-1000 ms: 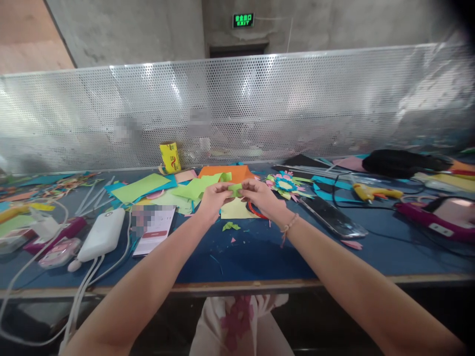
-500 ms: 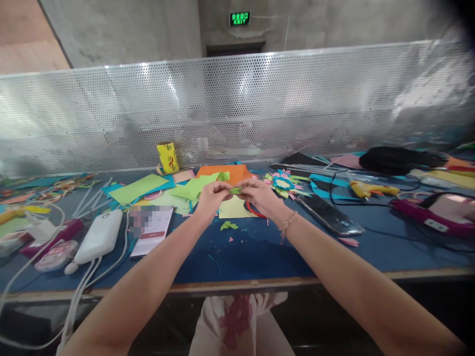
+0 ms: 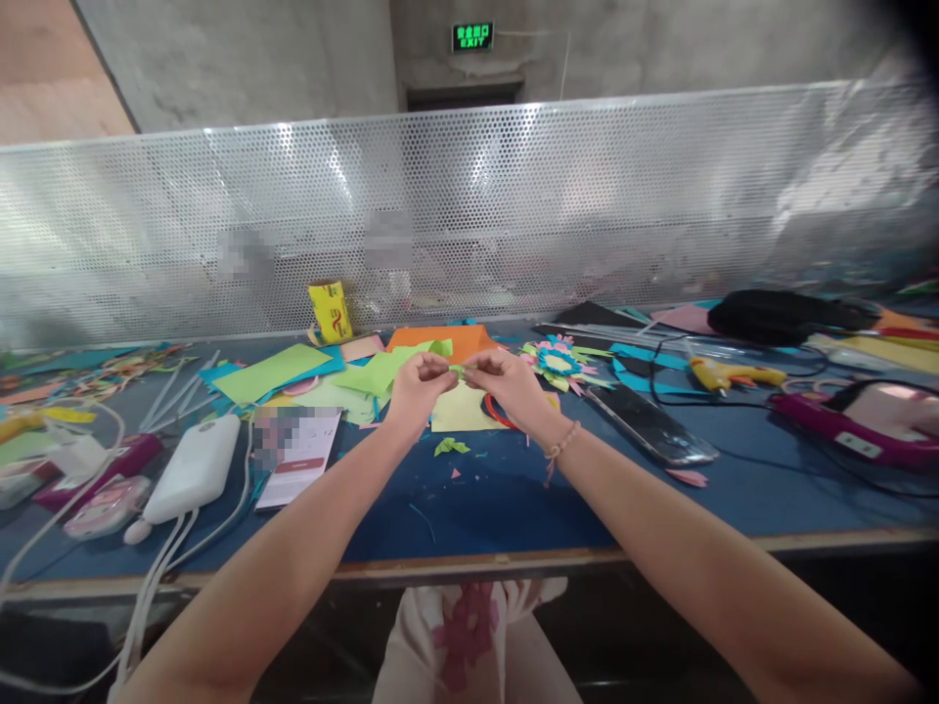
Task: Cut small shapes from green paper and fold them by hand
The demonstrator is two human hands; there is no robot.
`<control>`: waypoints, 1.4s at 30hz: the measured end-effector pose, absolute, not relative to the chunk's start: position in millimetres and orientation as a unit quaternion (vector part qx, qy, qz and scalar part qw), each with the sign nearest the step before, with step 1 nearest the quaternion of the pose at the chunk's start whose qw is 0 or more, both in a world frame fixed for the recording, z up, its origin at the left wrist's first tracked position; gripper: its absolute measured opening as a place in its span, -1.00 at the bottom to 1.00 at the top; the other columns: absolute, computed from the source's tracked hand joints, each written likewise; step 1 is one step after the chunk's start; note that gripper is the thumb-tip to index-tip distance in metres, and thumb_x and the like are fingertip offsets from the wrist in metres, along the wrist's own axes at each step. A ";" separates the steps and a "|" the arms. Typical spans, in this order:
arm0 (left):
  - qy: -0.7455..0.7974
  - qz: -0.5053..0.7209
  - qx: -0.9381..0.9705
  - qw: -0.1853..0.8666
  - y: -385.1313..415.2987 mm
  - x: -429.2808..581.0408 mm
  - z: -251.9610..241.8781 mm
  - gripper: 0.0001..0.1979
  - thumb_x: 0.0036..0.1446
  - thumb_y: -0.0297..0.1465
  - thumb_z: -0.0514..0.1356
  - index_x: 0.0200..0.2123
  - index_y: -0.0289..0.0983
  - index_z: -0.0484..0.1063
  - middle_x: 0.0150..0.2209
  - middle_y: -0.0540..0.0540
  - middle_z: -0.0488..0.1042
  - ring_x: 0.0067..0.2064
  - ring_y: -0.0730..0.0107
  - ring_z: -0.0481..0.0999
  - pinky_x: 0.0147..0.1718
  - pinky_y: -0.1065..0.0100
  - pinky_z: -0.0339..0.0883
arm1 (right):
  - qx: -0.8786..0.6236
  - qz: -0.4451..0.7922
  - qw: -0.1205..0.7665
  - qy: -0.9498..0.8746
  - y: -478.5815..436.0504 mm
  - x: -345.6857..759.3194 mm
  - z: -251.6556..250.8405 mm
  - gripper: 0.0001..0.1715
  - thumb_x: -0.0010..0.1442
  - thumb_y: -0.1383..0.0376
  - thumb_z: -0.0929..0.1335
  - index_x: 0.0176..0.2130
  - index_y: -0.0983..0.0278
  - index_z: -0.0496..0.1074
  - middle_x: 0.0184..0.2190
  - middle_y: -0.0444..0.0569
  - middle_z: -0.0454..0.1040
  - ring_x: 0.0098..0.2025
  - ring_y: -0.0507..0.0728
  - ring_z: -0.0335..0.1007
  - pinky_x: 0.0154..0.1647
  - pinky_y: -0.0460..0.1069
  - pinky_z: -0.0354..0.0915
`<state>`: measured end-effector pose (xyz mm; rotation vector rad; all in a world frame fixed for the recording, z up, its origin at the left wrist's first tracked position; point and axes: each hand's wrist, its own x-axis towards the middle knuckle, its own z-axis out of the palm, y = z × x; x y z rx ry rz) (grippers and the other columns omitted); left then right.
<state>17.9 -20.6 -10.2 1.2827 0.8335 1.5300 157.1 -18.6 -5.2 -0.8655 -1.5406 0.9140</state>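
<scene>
Fingertips of left hand point(image 3: 415, 386) and right hand point(image 3: 508, 383) are pinching one green paper piece point(image 3: 458, 371) between them; one green scrap point(image 3: 453, 447) is lying nearer, with bare tabletop point(image 3: 499, 504) spreading to the near edge.

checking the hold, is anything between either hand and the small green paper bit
Nothing visible does. The left hand and the right hand both pinch the small folded green paper piece directly at their fingertips, over the pale yellow paper sheet on the blue table.
</scene>
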 end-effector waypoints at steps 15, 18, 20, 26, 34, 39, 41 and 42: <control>0.364 0.614 0.567 0.411 -17.3 16.0 -15.3 -0.75 -0.23 -0.35 0.29 -0.43 -0.32 0.36 -0.51 -0.03 0.42 -0.43 0.46 0.44 -0.33 0.31 0.36 | -0.358 0.323 0.542 -0.688 -14.2 158.2 -10.2 -0.76 -0.09 0.20 0.37 -0.41 0.32 0.39 -0.62 -0.20 0.23 -0.56 -0.06 0.10 -0.53 -0.09 0.07; 0.373 0.610 0.576 0.396 -17.6 15.0 -15.0 -0.76 -0.22 -0.35 0.28 -0.43 -0.31 0.37 -0.49 -0.04 0.43 -0.41 0.46 0.43 -0.34 0.33 0.35 | -0.359 0.318 0.534 -0.696 -15.1 157.7 -9.4 -0.75 -0.08 0.19 0.37 -0.40 0.32 0.40 -0.62 -0.20 0.24 -0.57 -0.07 0.09 -0.54 -0.09 0.08; 0.376 0.608 0.577 0.395 -18.4 14.7 -13.7 -0.78 -0.22 -0.36 0.28 -0.43 -0.31 0.37 -0.49 -0.04 0.44 -0.41 0.46 0.43 -0.34 0.34 0.34 | -0.362 0.318 0.532 -0.696 -17.1 157.2 -7.5 -0.74 -0.09 0.18 0.38 -0.39 0.32 0.40 -0.60 -0.18 0.28 -0.56 -0.06 0.13 -0.52 -0.08 0.12; 0.371 0.608 0.569 0.412 -19.2 15.8 -11.2 -0.79 -0.26 -0.40 0.29 -0.48 -0.32 0.37 -0.53 -0.02 0.43 -0.45 0.50 0.42 -0.37 0.37 0.33 | -0.373 0.351 0.524 -0.681 -22.1 156.6 -1.9 -0.76 -0.06 0.16 0.36 -0.42 0.30 0.43 -0.51 -0.07 0.42 -0.47 0.00 0.30 -0.36 -0.03 0.27; 0.348 0.602 0.541 0.474 -19.7 18.1 -12.3 -0.78 -0.29 -0.40 0.30 -0.51 -0.32 0.34 -0.55 0.02 0.40 -0.48 0.54 0.39 -0.38 0.38 0.33 | -0.364 0.364 0.535 -0.670 -21.3 157.8 -2.2 -0.80 -0.11 0.22 0.39 -0.42 0.28 0.48 -0.52 -0.08 0.45 -0.46 0.01 0.32 -0.35 -0.02 0.27; 0.350 0.610 0.521 0.483 -21.8 19.2 -9.0 -0.80 -0.30 -0.42 0.29 -0.53 -0.31 0.35 -0.57 0.04 0.37 -0.50 0.56 0.36 -0.42 0.42 0.31 | -0.359 0.407 0.536 -0.647 -20.3 158.3 -1.7 -0.79 -0.14 0.23 0.40 -0.41 0.28 0.48 -0.52 -0.10 0.44 -0.45 0.00 0.32 -0.34 -0.03 0.28; 0.353 0.612 0.520 0.480 -22.4 19.3 -7.5 -0.81 -0.30 -0.41 0.29 -0.53 -0.31 0.34 -0.58 0.04 0.37 -0.51 0.57 0.35 -0.43 0.41 0.30 | -0.355 0.430 0.537 -0.633 -19.3 158.7 -1.7 -0.78 -0.15 0.24 0.41 -0.41 0.28 0.48 -0.52 -0.11 0.43 -0.46 -0.01 0.32 -0.34 -0.03 0.30; 0.354 0.610 0.525 0.476 -22.6 19.3 -6.8 -0.81 -0.29 -0.41 0.29 -0.53 -0.32 0.34 -0.58 0.04 0.37 -0.52 0.57 0.34 -0.43 0.41 0.30 | -0.354 0.441 0.538 -0.626 -18.7 158.9 -1.9 -0.78 -0.15 0.24 0.41 -0.41 0.28 0.48 -0.53 -0.12 0.43 -0.47 -0.02 0.32 -0.34 -0.04 0.31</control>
